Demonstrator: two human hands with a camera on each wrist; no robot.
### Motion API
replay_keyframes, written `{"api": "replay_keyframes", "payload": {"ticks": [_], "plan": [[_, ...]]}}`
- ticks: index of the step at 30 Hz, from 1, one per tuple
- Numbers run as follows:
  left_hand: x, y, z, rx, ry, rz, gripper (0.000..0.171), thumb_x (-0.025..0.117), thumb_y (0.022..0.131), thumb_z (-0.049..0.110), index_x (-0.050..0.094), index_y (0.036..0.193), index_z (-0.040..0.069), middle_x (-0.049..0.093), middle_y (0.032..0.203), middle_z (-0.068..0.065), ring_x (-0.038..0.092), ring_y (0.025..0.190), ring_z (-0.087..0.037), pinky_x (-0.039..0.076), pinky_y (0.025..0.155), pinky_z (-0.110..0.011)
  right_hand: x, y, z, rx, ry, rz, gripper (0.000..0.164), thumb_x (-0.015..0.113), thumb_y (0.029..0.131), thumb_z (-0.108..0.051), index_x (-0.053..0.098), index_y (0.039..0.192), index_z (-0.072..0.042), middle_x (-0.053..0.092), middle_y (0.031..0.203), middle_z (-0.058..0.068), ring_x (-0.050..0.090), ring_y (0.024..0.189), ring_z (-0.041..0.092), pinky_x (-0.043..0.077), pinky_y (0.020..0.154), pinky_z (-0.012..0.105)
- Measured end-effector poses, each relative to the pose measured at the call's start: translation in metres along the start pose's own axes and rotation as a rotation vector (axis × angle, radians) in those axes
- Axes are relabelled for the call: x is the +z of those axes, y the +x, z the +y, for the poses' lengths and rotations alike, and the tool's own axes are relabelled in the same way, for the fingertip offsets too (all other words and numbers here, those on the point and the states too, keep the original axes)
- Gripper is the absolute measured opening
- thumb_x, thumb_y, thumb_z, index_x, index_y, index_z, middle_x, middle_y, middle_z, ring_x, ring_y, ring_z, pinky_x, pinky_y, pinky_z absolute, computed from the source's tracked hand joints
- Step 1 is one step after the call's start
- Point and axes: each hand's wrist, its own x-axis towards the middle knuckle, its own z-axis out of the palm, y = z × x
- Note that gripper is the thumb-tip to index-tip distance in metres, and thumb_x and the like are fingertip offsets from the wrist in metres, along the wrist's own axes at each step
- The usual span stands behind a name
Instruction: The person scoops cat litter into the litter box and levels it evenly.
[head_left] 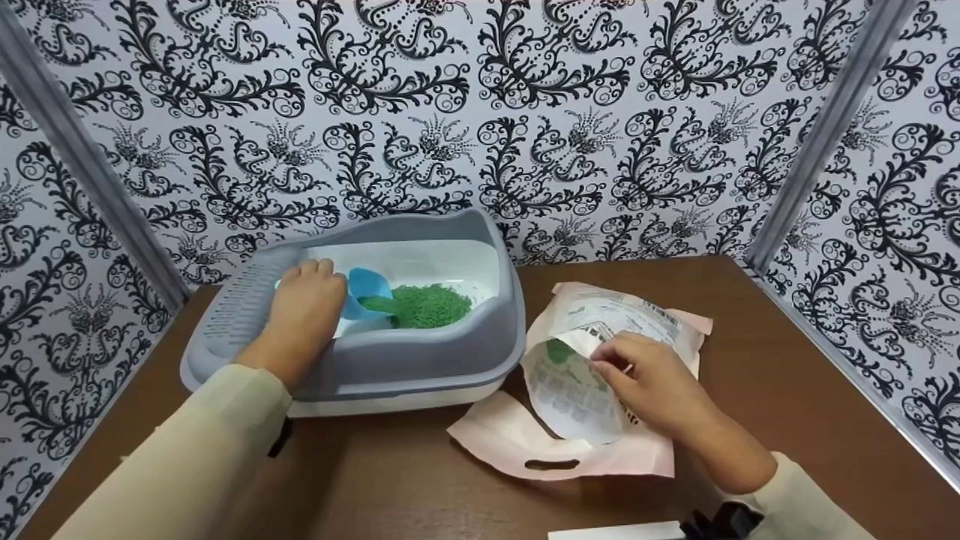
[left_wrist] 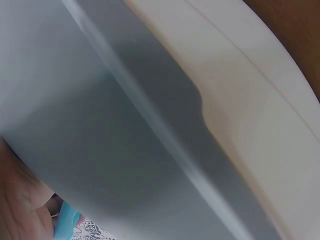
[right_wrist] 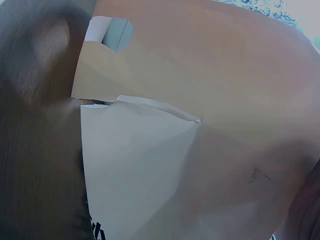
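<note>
My left hand (head_left: 306,304) grips a blue scoop (head_left: 369,283) inside a grey and white litter box (head_left: 420,358). Green granules lie in the tilted scoop and run down to a pile of green litter (head_left: 433,306) on the box's white floor. In the left wrist view, the grey wall fills most of the picture, with a bit of the light blue handle (left_wrist: 65,223) beside my palm. My right hand (head_left: 660,379) pinches the opening of a pale pink bag (head_left: 502,435) lying on its side. Some green granules (head_left: 559,350) show within its white mouth.
Box and bag stand side by side on a brown table (head_left: 810,405). The bag's torn top flap with its handle slot points toward me. At the near edge lies part of a white object (head_left: 615,532). Patterned walls (head_left: 525,135) enclose the back and both sides.
</note>
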Motion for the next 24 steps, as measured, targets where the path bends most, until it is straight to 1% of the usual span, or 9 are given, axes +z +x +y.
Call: {"api": "replay_keyframes", "payload": {"ticks": [5, 10, 13, 18, 21, 24], "plan": [[-0.0004, 0.0002, 0.0006, 0.017, 0.013, 0.039, 0.014, 0.053, 0.080, -0.006, 0.066, 0.084, -0.005, 0.055, 0.085, -0.019, 0.054, 0.087, -0.037, 0.046, 0.075, -0.047, -0.0004, 0.0006, -0.0006, 0.001, 0.002, -0.005, 0.005, 0.071, 0.085, -0.011, 0.070, 0.087, -0.016, 0.060, 0.082, -0.014, 0.057, 0.072, 0.003, 0.051, 0.064, 0.022], [-0.0024, 0.0006, 0.0003, 0.038, 0.031, 0.049, 0.013, 0.053, 0.081, -0.005, 0.066, 0.085, -0.004, 0.056, 0.087, -0.019, 0.055, 0.088, -0.037, 0.046, 0.076, -0.047, -0.0002, 0.0009, -0.0014, 0.002, 0.007, -0.006, 0.004, 0.071, 0.085, -0.012, 0.070, 0.087, -0.016, 0.060, 0.081, -0.014, 0.057, 0.072, 0.004, 0.051, 0.064, 0.022], [-0.0037, 0.0005, 0.0001, 0.056, 0.040, 0.042, 0.012, 0.053, 0.083, -0.004, 0.065, 0.084, -0.002, 0.055, 0.088, -0.018, 0.053, 0.089, -0.035, 0.045, 0.077, -0.047, -0.0001, 0.0006, -0.0016, 0.000, 0.005, -0.009, 0.005, 0.071, 0.085, -0.012, 0.070, 0.086, -0.017, 0.059, 0.080, -0.015, 0.056, 0.070, 0.003, 0.050, 0.063, 0.022], [-0.0051, 0.0010, -0.0001, 0.086, 0.048, 0.057, 0.013, 0.052, 0.085, -0.004, 0.064, 0.085, -0.001, 0.055, 0.092, -0.017, 0.052, 0.093, -0.035, 0.043, 0.082, -0.047, -0.0001, 0.0005, -0.0018, -0.007, -0.001, -0.011, 0.008, 0.071, 0.085, -0.012, 0.069, 0.085, -0.020, 0.058, 0.078, -0.016, 0.056, 0.069, 0.003, 0.050, 0.063, 0.022], [-0.0056, 0.0017, -0.0005, 0.090, 0.051, 0.071, 0.013, 0.052, 0.084, -0.005, 0.064, 0.085, -0.001, 0.055, 0.092, -0.017, 0.052, 0.094, -0.035, 0.043, 0.084, -0.048, 0.0001, 0.0004, -0.0018, -0.012, -0.001, -0.012, 0.009, 0.071, 0.085, -0.012, 0.068, 0.085, -0.020, 0.058, 0.078, -0.016, 0.056, 0.069, 0.002, 0.050, 0.063, 0.022], [-0.0059, 0.0028, -0.0010, 0.077, 0.040, 0.078, 0.013, 0.052, 0.084, -0.005, 0.064, 0.085, -0.001, 0.055, 0.091, -0.017, 0.052, 0.092, -0.035, 0.042, 0.083, -0.048, 0.0001, 0.0004, -0.0018, -0.014, 0.001, -0.010, 0.010, 0.071, 0.085, -0.012, 0.068, 0.084, -0.021, 0.058, 0.078, -0.016, 0.056, 0.069, 0.002, 0.050, 0.064, 0.022]]}}
